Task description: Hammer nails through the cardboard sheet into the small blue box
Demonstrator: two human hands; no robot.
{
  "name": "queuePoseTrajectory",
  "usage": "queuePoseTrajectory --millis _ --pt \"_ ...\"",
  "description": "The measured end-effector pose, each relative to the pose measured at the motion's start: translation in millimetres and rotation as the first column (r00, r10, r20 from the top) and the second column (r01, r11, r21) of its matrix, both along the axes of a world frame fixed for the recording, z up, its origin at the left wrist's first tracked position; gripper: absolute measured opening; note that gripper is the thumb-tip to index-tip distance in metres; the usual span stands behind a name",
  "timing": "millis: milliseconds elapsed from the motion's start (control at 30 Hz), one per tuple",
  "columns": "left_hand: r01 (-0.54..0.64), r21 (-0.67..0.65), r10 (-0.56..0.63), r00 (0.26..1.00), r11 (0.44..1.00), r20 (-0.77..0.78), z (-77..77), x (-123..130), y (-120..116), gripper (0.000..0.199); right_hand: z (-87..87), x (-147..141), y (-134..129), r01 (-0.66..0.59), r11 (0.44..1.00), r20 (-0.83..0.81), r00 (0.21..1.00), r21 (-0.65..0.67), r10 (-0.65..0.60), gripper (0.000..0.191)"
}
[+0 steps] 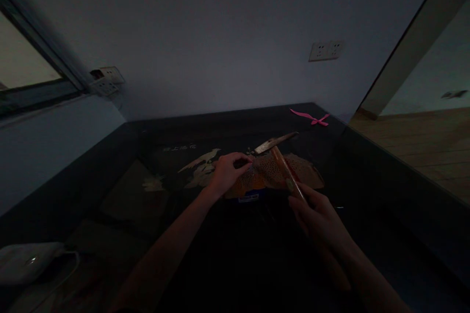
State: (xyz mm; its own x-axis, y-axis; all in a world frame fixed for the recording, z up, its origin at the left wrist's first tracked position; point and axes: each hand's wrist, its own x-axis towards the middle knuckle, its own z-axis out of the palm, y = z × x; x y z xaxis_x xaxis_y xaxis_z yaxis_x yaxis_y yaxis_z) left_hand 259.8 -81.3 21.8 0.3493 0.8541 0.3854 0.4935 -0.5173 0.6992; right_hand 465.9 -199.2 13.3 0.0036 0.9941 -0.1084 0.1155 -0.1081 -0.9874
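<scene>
My right hand [316, 212] is wrapped around the wooden handle of a hammer [284, 168]. The hammer's long, narrow head is raised just above a brown, dark-speckled piece [270, 171] on the dark tabletop; its material is unclear in the dim light. Over the left part of that piece, my left hand [231, 168] has its thumb and forefinger brought together in a pinch. Whatever is between those fingertips is too small and dark to make out. A blue strip with a white label [248, 198] shows along the piece's near edge.
Pale bird and flower pictures [200, 166] decorate the tabletop [220, 127]. A pink ribbon-like item [316, 120] lies at the far right corner. At the lower left is a white device [31, 261] with a cord. Wall sockets [326, 51] sit behind the table.
</scene>
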Motion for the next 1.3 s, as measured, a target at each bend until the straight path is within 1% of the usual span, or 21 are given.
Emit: queuePoseTrajectory --millis 233,300,367,433,533,633,700,733,800,900,967,1100,1167,1233,1300 --pt "0.017 -0.019 -0.017 1.000 1.000 -0.012 -1.1 -1.5 0.7 0.009 -4.2 2.2 2.3 -0.006 1.000 0.022 1.000 -0.008 0.006 0.048" --pt "0.016 -0.042 -0.016 1.000 0.999 0.001 -2.5 -1.1 1.0 0.009 -2.8 2.4 2.7 0.000 1.000 0.050 0.999 -0.010 0.001 0.048" --pt "0.019 -0.074 -0.016 0.999 0.997 0.036 -4.2 -0.5 1.9 0.008 2.8 4.1 2.4 0.006 1.000 0.084 0.996 -0.010 -0.005 0.049" --pt "0.029 -0.098 -0.021 0.997 0.995 0.076 -5.9 0.0 3.2 0.008 14.2 8.3 1.6 -0.001 1.000 0.139 0.990 0.012 -0.001 0.049" --pt "0.017 -0.115 -0.008 0.997 0.993 0.077 -8.7 0.1 6.0 0.007 41.1 17.1 0.7 -0.014 0.995 0.251 0.968 0.103 -0.012 0.049" --pt "0.007 -0.160 0.005 0.997 0.987 0.072 -10.8 0.5 8.3 0.005 67.6 21.2 1.3 -0.096 0.973 0.343 0.939 0.211 0.019 0.046" --pt "0.016 -0.188 0.000 0.996 0.982 0.089 -10.8 0.8 8.9 0.005 75.8 18.7 3.2 -0.163 0.956 0.394 0.918 0.246 0.055 0.044" --pt "0.017 -0.195 0.000 0.996 0.981 0.089 -10.3 0.8 8.9 0.005 76.0 16.5 4.5 -0.191 0.950 0.426 0.902 0.248 0.070 0.042" --pt "0.009 -0.207 0.005 0.998 0.978 0.064 -8.2 0.4 8.4 0.007 70.8 11.8 7.1 -0.241 0.945 0.504 0.858 0.220 0.101 0.035" --pt "-0.003 -0.214 0.007 1.000 0.977 0.017 -5.4 -0.3 7.1 0.011 61.2 8.2 8.1 -0.266 0.942 0.595 0.798 0.206 0.095 0.024" --pt "0.009 -0.212 0.000 0.999 0.977 0.041 -5.4 -0.1 6.7 0.008 60.6 8.7 5.8 -0.256 0.937 0.621 0.782 0.239 0.055 0.027" --pt "0.026 -0.191 -0.004 0.993 0.981 0.115 -9.7 1.2 8.1 0.002 63.6 10.5 -0.6 -0.243 0.913 0.636 0.771 0.327 -0.023 0.040" --pt "0.020 -0.179 -0.001 0.995 0.984 0.103 -11.6 1.1 9.3 0.004 58.9 9.9 -1.3 -0.270 0.914 0.668 0.744 0.304 -0.002 0.036" --pt "0.012 -0.183 0.002 0.997 0.983 0.078 -12.2 0.2 10.2 0.009 51.3 8.7 -0.2 -0.303 0.921 0.709 0.704 0.243 0.044 0.030" --pt "0.005 -0.188 0.006 0.998 0.982 0.056 -12.1 -0.7 10.5 0.013 46.2 7.7 1.2 -0.313 0.923 0.725 0.687 0.223 0.058 0.027"
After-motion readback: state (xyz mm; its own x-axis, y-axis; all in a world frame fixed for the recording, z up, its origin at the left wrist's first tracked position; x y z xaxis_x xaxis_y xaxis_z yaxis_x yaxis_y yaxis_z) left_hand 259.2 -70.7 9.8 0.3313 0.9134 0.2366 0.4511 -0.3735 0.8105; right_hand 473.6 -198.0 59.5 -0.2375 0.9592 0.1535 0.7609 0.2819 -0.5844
